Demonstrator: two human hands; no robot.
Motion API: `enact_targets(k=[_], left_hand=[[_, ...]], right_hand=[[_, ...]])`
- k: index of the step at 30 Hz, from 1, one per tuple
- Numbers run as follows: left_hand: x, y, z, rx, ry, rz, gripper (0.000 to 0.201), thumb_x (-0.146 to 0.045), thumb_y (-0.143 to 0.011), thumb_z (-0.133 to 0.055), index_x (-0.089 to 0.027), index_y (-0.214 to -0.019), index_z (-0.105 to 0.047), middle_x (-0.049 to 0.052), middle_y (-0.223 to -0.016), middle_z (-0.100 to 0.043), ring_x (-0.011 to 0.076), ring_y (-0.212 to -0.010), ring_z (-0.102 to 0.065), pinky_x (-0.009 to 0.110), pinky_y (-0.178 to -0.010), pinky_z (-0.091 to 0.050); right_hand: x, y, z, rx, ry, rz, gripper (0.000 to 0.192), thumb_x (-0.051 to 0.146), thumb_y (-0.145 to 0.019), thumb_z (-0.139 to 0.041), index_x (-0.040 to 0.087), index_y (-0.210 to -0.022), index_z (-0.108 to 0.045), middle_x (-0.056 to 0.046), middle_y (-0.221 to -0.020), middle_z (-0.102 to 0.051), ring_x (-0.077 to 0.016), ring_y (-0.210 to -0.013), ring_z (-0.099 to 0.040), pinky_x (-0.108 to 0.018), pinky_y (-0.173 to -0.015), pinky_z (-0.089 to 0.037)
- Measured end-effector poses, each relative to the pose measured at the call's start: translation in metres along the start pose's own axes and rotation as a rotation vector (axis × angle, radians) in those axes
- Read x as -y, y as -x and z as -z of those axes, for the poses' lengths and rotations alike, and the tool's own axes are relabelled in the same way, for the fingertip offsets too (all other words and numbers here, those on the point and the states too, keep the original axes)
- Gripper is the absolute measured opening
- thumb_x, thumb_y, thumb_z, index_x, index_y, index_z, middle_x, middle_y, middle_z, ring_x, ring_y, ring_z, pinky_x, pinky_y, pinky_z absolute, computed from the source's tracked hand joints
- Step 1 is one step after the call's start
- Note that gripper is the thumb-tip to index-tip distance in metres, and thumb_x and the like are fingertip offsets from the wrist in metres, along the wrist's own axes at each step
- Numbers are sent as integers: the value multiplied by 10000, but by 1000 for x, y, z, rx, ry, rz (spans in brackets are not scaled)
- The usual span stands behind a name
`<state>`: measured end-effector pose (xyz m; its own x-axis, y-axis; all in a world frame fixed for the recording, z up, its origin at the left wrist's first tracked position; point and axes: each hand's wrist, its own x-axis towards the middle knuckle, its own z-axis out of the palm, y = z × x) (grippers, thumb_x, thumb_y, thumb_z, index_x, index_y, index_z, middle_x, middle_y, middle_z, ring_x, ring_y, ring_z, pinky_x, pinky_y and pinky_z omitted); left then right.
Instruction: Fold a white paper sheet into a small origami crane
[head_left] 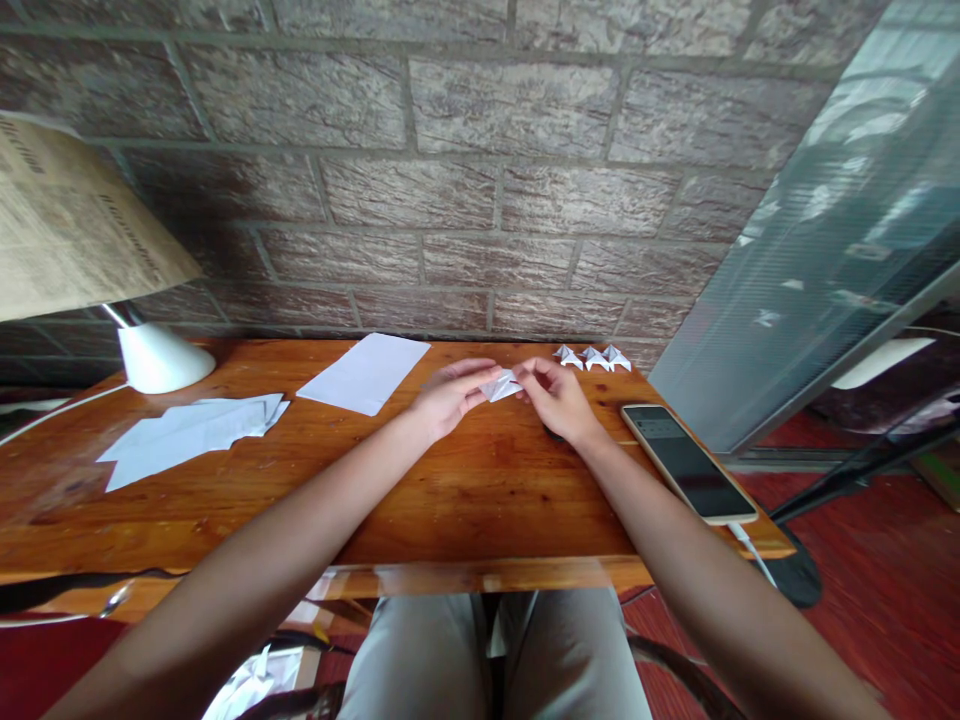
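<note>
A: The left hand [448,398] and right hand [556,398] meet over the far half of the desk [225,500], toward its far right corner, fingers curled narrow. Both pinch the small folded paper piece [501,386] between them, one at each end

B: How would that piece handle?

A: Very light and thin, I'd judge. It's soft, though stiffer along its creases, and easily crushed or torn. Best held by fingertips at a folded edge, as here

B: What lies around it?

A: The lamp [90,270] stands at the far left corner. Loose white sheets [187,435] lie near the left edge, a single sheet [365,373] by the far edge. A phone [686,462] lies along the right edge. Three small finished folds [592,358] sit at the far right corner, just beyond the right hand
</note>
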<state>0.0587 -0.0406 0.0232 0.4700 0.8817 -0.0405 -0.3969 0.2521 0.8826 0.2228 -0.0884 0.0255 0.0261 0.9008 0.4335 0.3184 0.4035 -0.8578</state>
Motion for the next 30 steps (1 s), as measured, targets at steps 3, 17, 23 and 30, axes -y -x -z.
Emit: enact_targets(k=[3, 17, 23, 30], left_hand=[[2, -2, 0, -54, 9, -122, 428, -252, -512, -908, -162, -880, -709, 21, -800, -736, 143, -792, -674, 324, -849, -513], [6, -4, 1, -6, -153, -271, 396, -366, -561, -875, -177, -882, -742, 37, -818, -738, 158, -780, -649, 305, -778, -476], [8, -3, -2, -12, -46, -239, 381, -351, -562, -870, -181, -877, -739, 11, -775, -710, 114, -730, -616, 263, -728, -458], [7, -5, -3, 11, 4, -230, 337, -300, -591, -843, -214, -900, -739, -11, -782, -707, 110, -764, -622, 264, -788, -470]], right_hand=[[-3, -1, -3, -3, -58, -96, 359, 532, -827, -593, 192, -712, -586, 6, -643, -581, -121, -588, -516, -244, -571, -419], [7, 3, 2, 105, -65, -30, 459, 614, -796, -632, 186, -643, -568, 26, -623, -526, -109, -600, -473, -247, -617, -422], [7, 4, -1, 85, -64, 17, 444, 584, -810, -637, 184, -637, -553, 30, -616, -523, -106, -600, -459, -252, -634, -405], [5, 3, -4, 75, -50, 41, 459, 605, -830, -598, 193, -641, -527, 29, -624, -514, -111, -608, -457, -255, -628, -398]])
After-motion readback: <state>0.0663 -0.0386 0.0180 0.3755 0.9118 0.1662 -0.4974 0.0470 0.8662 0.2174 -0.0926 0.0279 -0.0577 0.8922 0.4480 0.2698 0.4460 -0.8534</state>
